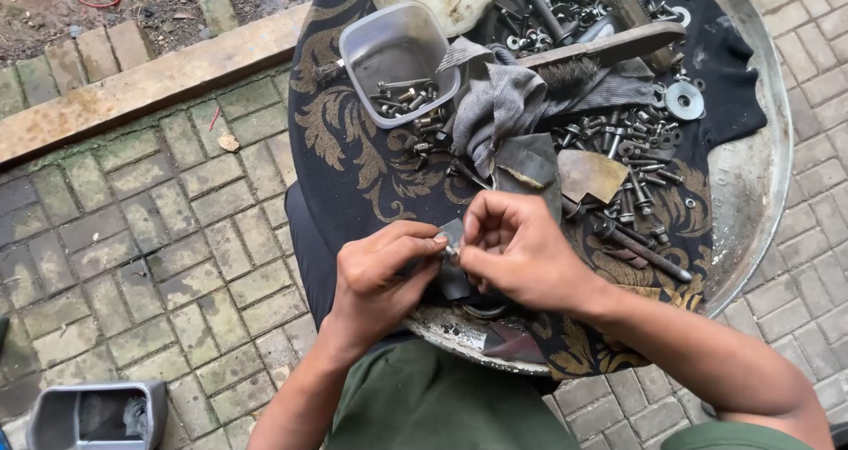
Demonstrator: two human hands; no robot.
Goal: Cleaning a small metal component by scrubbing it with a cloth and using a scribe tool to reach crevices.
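Observation:
My left hand (382, 269) and my right hand (521, 249) meet over the near edge of a round metal tray (751, 176). Between their fingertips they pinch a small metal bolt (451, 252) together with a grey scrap of sandpaper (452, 278), which hangs below the fingers. The left thumb and forefinger press on the bolt; the right fingers curl round its other side. A black cloth with gold pattern (344, 141) covers the tray.
On the cloth lie several loose bolts, nuts and washers (632, 150), a wire brush (601, 48), a grey rag (499, 105), sandpaper pieces (590, 174) and a clear plastic tub (397, 61) with bolts. A grey container (97, 415) stands on the brick paving, lower left.

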